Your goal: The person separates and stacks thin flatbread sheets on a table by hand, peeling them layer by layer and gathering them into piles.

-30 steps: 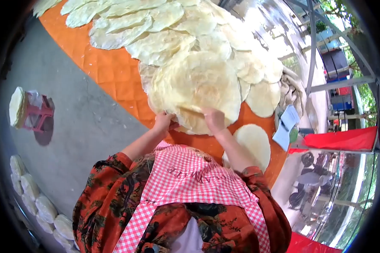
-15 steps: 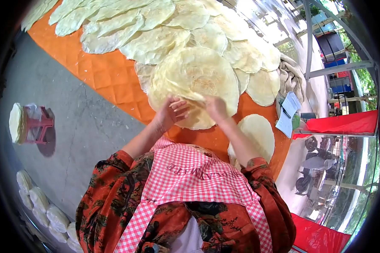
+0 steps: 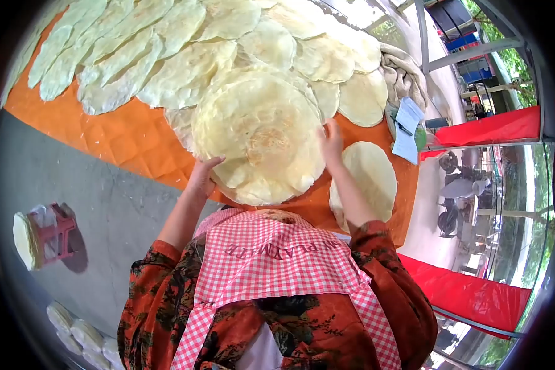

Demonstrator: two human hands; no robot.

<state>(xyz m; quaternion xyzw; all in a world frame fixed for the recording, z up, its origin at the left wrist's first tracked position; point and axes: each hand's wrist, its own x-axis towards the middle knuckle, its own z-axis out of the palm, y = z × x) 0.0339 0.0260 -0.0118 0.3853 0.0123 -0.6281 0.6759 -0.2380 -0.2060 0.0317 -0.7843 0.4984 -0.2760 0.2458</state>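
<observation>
Flanking the flatbread (image 3: 259, 123), left grip (image 3: 202, 174) opposite right grip (image 3: 331, 144).

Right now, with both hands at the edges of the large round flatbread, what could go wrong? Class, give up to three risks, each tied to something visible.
1. The large round flatbread looks thin and wrinkled; uneven pulling by the left hand and right hand might tear it.
2. The right forearm passes over the separate flatbread, so it could drag it.
3. The large one's near edge appears close to the apron; leaning forward might crumple it.
</observation>
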